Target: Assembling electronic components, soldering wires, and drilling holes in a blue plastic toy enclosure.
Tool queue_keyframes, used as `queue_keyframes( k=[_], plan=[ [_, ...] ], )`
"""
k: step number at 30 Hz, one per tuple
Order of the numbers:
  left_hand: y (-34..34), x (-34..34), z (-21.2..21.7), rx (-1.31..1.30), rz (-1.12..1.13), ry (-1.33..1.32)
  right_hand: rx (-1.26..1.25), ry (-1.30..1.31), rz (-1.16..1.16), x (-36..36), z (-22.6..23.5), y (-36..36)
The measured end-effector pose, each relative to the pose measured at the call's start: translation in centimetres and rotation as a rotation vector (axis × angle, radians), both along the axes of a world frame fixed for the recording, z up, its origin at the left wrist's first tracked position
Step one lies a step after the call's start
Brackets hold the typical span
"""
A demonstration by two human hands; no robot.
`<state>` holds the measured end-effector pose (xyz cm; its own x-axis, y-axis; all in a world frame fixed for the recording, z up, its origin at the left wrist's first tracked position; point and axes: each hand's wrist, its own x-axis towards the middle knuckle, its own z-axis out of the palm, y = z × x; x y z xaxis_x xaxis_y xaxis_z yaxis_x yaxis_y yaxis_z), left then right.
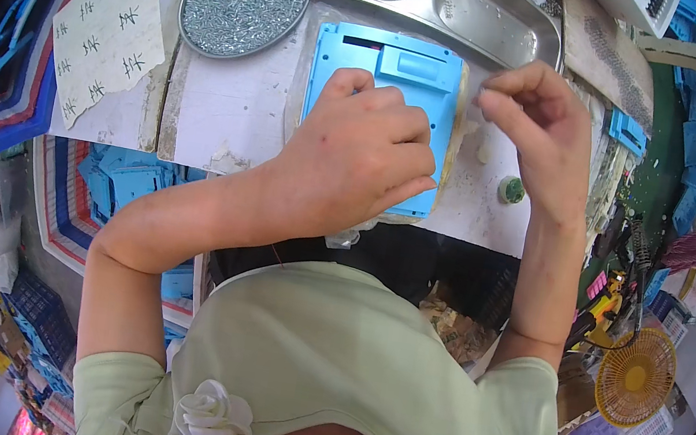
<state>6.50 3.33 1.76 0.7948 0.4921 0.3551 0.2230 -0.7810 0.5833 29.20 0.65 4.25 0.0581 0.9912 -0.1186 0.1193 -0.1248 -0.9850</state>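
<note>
A flat light-blue plastic panel (394,46) with a raised rectangular part and small holes lies on the worktable in front of me. Over its middle is my left hand (366,149), back upward and fingers curled; whatever is under the fingers is hidden. My right hand (539,124) is raised just off the panel's right edge, thumb and forefinger brought close in a pinch. Anything between those tips is too small to make out. Beyond the panel, to the left, a round metal dish (245,3) is full of small silvery pins or screws.
At the back stands a steel compartment tray (491,24) with a few small parts. A small green round object (511,190) sits near the right wrist. Marked paper (111,33) lies at left. Blue panels (127,177) fill a striped bag below; a yellow fan (635,377) is at right.
</note>
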Motion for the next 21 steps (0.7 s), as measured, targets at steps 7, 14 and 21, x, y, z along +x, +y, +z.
queue_keyframes(
  k=[7,14,21],
  plan=[
    [-0.1,-0.1,-0.9,0.211,-0.033,0.089,-0.086,0.061,-0.045,1.1,-0.9,-4.0],
    [0.6,-1.5,0.4,0.112,0.073,0.058,0.051,-0.214,-0.020,-0.7,-3.1,-3.5],
    [9.1,-10.8,-2.3,0.260,0.624,0.397,0.085,-0.227,0.002,-1.8,-4.1,-2.9]
  ],
)
